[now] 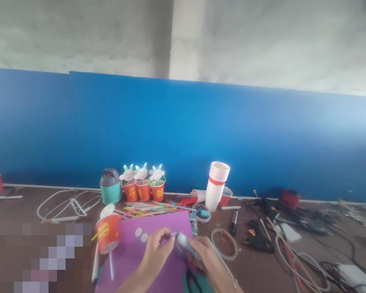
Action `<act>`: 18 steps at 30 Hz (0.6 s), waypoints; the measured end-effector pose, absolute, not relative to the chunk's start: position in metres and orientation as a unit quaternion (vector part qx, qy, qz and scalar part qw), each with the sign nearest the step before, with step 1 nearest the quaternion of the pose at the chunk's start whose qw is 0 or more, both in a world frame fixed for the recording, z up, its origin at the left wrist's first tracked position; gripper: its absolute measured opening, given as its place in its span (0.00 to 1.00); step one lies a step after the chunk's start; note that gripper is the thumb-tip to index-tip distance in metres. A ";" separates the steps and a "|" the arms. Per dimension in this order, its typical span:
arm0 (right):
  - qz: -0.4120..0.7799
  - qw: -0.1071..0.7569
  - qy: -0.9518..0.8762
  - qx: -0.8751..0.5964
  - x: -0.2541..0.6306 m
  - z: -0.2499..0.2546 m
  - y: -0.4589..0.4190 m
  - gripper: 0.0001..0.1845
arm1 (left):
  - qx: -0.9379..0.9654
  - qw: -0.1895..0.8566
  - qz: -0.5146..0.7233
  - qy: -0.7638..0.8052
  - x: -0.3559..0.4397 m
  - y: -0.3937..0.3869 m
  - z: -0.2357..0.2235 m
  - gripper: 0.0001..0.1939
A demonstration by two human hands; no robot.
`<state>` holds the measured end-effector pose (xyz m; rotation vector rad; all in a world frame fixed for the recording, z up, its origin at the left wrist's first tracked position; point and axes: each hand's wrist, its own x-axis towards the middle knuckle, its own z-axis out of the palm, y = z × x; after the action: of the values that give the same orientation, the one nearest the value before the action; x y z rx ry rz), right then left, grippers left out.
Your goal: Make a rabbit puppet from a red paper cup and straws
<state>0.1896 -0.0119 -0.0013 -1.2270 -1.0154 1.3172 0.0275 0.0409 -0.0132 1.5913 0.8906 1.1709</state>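
Note:
My left hand (158, 248) is closed in a pinch on a small purple piece (173, 234) above the purple sheet (131, 260). Close beside it, my right hand (205, 256) grips a rounded grey-and-white object (183, 243), too blurred to name. The purple piece and this object meet or nearly meet. Two small round discs (141, 234) lie on the sheet left of my hands. Below my right hand are black loops (193, 281), like scissor handles. At the sheet's left edge a red paper cup (107, 234) is tilted, with a white stick under it.
Three red cups with bunny-like faces (143, 189) stand at the back beside a teal-and-grey container (110, 187). Colored sticks (149, 208) lie before them. Stacked white cups (216, 185), a black marker (234, 223), a black glue gun (258, 238) and tangled cables are to the right.

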 end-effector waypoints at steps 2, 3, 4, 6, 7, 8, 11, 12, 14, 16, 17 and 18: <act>0.545 0.540 -0.398 -0.503 0.192 -0.001 -0.012 0.22 | 0.619 0.489 0.484 0.378 0.028 0.044 -0.014 0.12; 0.547 0.546 -0.393 -0.498 0.193 -0.001 -0.012 0.21 | 0.604 0.501 0.485 0.385 0.029 0.045 -0.014 0.13; 0.555 0.547 -0.393 -0.488 0.194 0.000 -0.012 0.20 | 0.590 0.513 0.485 0.392 0.029 0.045 -0.013 0.14; 0.586 0.528 -0.408 -0.460 0.196 0.003 -0.013 0.18 | 0.570 0.531 0.482 0.401 0.030 0.045 -0.010 0.14; 0.604 0.512 -0.420 -0.443 0.195 0.004 -0.013 0.19 | 0.566 0.536 0.480 0.403 0.030 0.044 -0.008 0.14; 0.619 0.499 -0.430 -0.429 0.194 0.006 -0.013 0.19 | 0.564 0.539 0.478 0.403 0.030 0.043 -0.007 0.13; 0.619 0.498 -0.436 -0.422 0.190 0.011 -0.015 0.18 | 0.567 0.548 0.474 0.391 0.030 0.040 -0.003 0.11; 0.611 0.503 -0.434 -0.430 0.188 0.012 -0.015 0.19 | 0.568 0.551 0.474 0.386 0.030 0.039 -0.003 0.11; 0.595 0.507 -0.434 -0.449 0.186 0.014 -0.016 0.20 | 0.571 0.557 0.472 0.377 0.031 0.037 -0.002 0.12; 0.584 0.501 -0.442 -0.462 0.185 0.013 -0.015 0.21 | 0.574 0.561 0.467 0.371 0.031 0.037 -0.003 0.13; 0.578 0.499 -0.448 -0.465 0.184 0.012 -0.015 0.21 | 0.576 0.562 0.466 0.369 0.031 0.037 -0.003 0.13; 0.571 0.498 -0.454 -0.469 0.184 0.010 -0.014 0.21 | 0.578 0.562 0.465 0.367 0.031 0.037 -0.004 0.13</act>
<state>0.1844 -0.0137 0.0103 -1.1344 -1.0985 1.3823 0.0312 0.0369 -0.0037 1.3613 0.8637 1.0945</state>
